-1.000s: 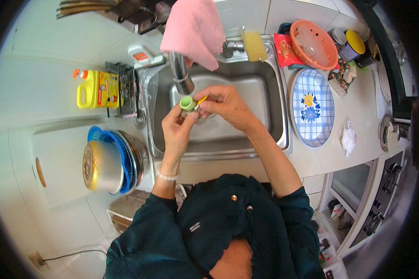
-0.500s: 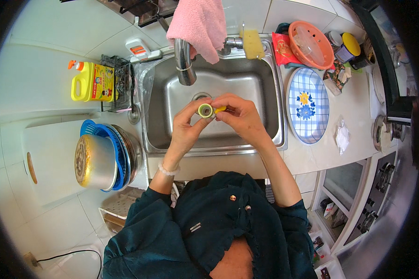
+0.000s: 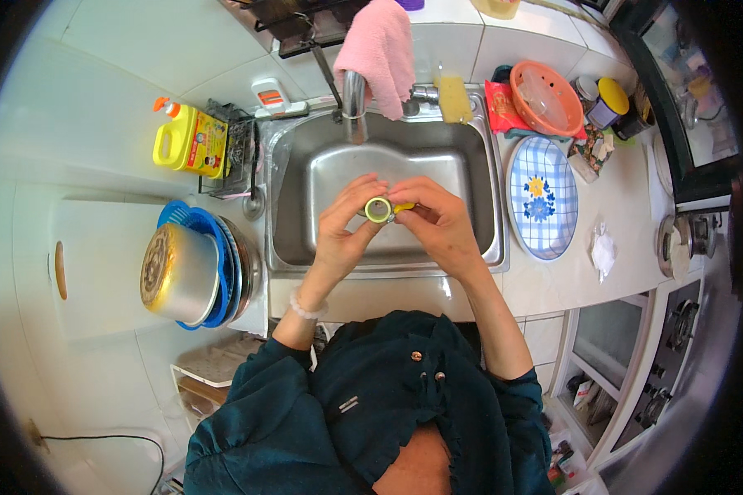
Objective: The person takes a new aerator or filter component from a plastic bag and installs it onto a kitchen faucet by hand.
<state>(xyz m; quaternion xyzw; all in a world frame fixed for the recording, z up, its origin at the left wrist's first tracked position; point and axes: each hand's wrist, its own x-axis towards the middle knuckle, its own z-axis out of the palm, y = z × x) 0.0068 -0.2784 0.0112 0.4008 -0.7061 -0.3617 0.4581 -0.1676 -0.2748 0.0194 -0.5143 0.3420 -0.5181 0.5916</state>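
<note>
My left hand (image 3: 344, 223) is closed around a small round piece with a light green rim (image 3: 378, 209), its open end turned up and its middle greyish. At its right side the fingers of my right hand (image 3: 443, 223) pinch a small yellow piece (image 3: 404, 207), which reaches to the green rim. I cannot make out what kind of thing these two make up, or whether they are joined. Both hands are over the stainless steel sink (image 3: 299, 262), under and in front of the tap (image 3: 354, 115).
A pink cloth (image 3: 377, 54) hangs over the tap, with a yellow sponge (image 3: 454, 100) to its right. A blue checked oval plate (image 3: 543, 227) and an orange basket (image 3: 570, 120) stand right of the sink. Stacked pots (image 3: 177, 272) and a yellow bottle (image 3: 191, 142) are left.
The view has shifted, so the sink and counter things sit lower in the picture. Both hands keep their hold, and slightly more of the yellow piece shows.
</note>
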